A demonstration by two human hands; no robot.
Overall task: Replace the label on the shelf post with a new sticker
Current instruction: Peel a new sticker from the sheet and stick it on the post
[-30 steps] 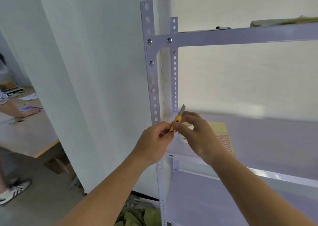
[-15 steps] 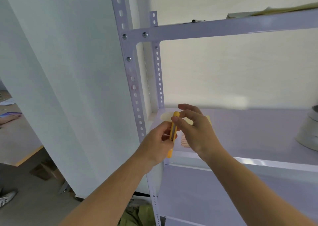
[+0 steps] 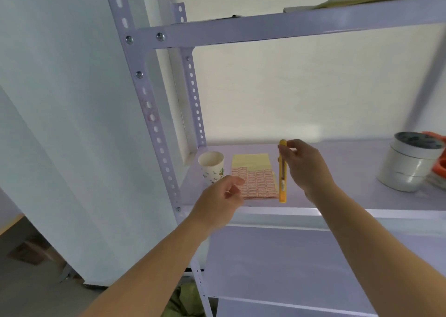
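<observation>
Shelf post (image 3: 150, 114): faint reddish residue mid-height, no label readable there, so the old one appears to be off. Sticker sheet (image 3: 258, 184) lies flat on the shelf (image 3: 350, 167), just right of a paper cup (image 3: 212, 166). Right hand (image 3: 304, 169) grips a yellow utility knife (image 3: 282, 179) upright beside the sheet. Left hand (image 3: 222, 201) is empty, fingers loose, over the sheet's near-left corner. Likely step: fetching the new sticker. Next: park the knife, peel one sticker by fingertip pinch.

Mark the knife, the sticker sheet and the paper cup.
knife (image 3: 282, 184): head view, lower yellow handle.
sticker sheet (image 3: 259, 184): head view, grid of red labels.
paper cup (image 3: 212, 169): head view, patterned side wall.
</observation>
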